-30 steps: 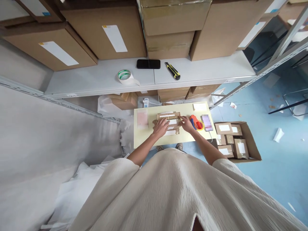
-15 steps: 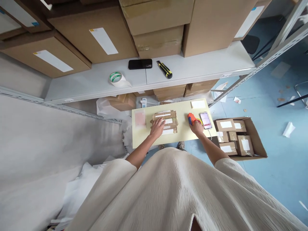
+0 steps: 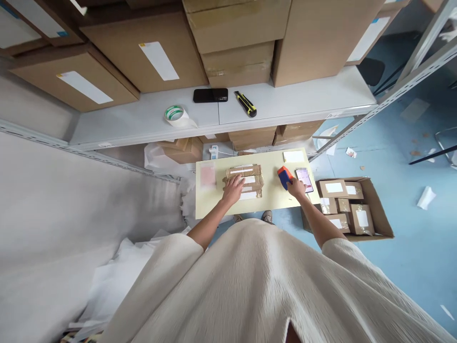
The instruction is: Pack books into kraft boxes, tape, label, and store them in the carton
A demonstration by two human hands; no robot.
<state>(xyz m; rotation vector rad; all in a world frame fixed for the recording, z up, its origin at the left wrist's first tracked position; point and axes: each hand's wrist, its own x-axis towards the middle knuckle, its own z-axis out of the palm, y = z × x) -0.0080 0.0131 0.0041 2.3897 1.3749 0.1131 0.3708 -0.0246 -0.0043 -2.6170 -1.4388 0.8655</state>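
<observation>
Left hand (image 3: 233,189) is resting splayed on one of three labelled cardboard boxes (image 3: 254,180); right hand (image 3: 296,187) is gripping one orange-and-blue tape dispenser (image 3: 284,178), one smartphone (image 3: 304,179) lying just beside that hand.

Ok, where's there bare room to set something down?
Shelf: right of the cutter, before the boxes. Table: between the cardboard and the orange-blue tool. Crowded: the table's right end, where the right hand grips the tool beside the lit phone.

Two hands (image 3: 233,189) (image 3: 297,188), two phones (image 3: 210,95) (image 3: 303,179) — one cutter (image 3: 246,104)
</observation>
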